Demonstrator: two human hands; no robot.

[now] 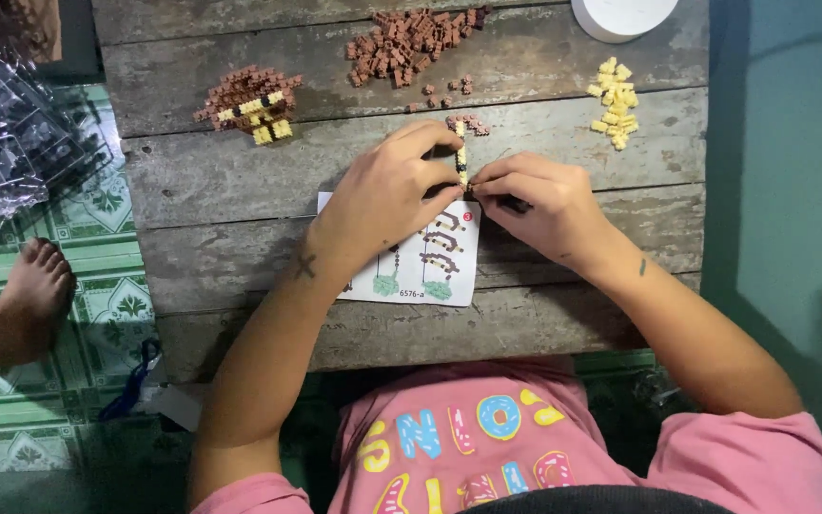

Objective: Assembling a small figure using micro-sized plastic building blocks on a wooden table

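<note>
Both hands, left hand (382, 195) and right hand (537, 202), pinch an upright brick strip (461, 157) pointing away

A weathered wooden worktop (240, 190) of grey planks carried everything. Beyond the fingers and to their left sat a half-built brown and yellow block model (251, 103); straight beyond them lay a loose heap of brown bricks (409, 40), and off to the right a small cluster of pale yellow bricks (616, 100). A white round container (620, 14) stood at the far edge. A clear plastic bag (2, 143) lay far left, above a bare foot (35, 290) on the green patterned floor tiles (97, 314).
</note>
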